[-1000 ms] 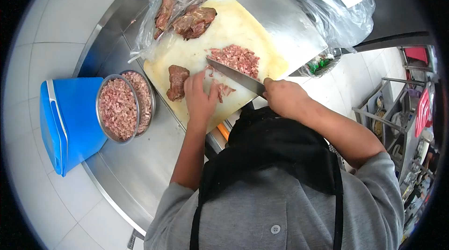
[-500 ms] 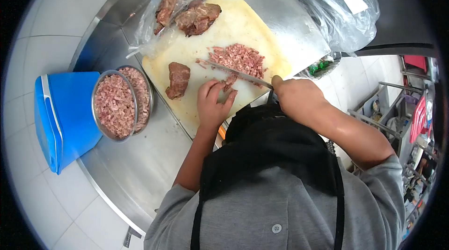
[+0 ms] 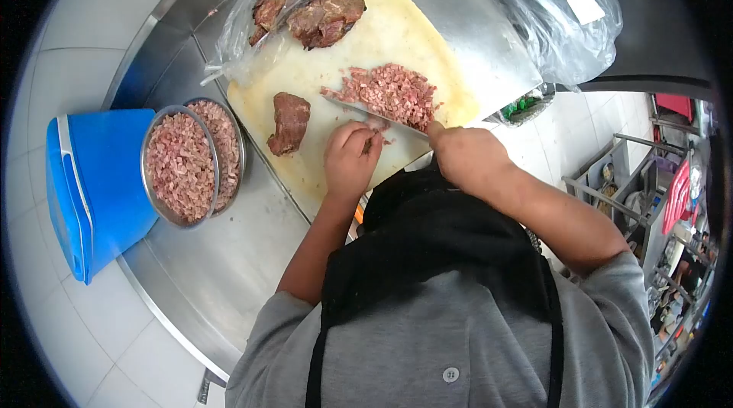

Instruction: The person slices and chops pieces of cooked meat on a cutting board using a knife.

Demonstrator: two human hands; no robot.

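My right hand (image 3: 469, 157) grips the handle of a knife (image 3: 389, 121), its blade lying along the lower edge of a pile of diced meat (image 3: 397, 95). My left hand (image 3: 350, 157) is closed below the blade, its fingertips curled around a small dark piece of meat (image 3: 368, 146). A few loose scraps lie just beside those fingers. All this is on a yellowed white cutting board (image 3: 412, 14). To the left of my left hand sits a brown chunk of meat (image 3: 289, 124). A larger chunk (image 3: 327, 18) rests at the board's top edge.
A clear plastic bag (image 3: 233, 45) with meat inside lies at the upper left. Two metal bowls of diced meat (image 3: 181, 167) stand overlapping beside a blue cooler (image 3: 103, 186). At the upper right, another plastic bag (image 3: 527, 11) covers part of the steel table (image 3: 221, 278).
The knife has moved up against the diced pile, pushing scraps towards it. My left fingers have curled shut from a looser, more spread position.
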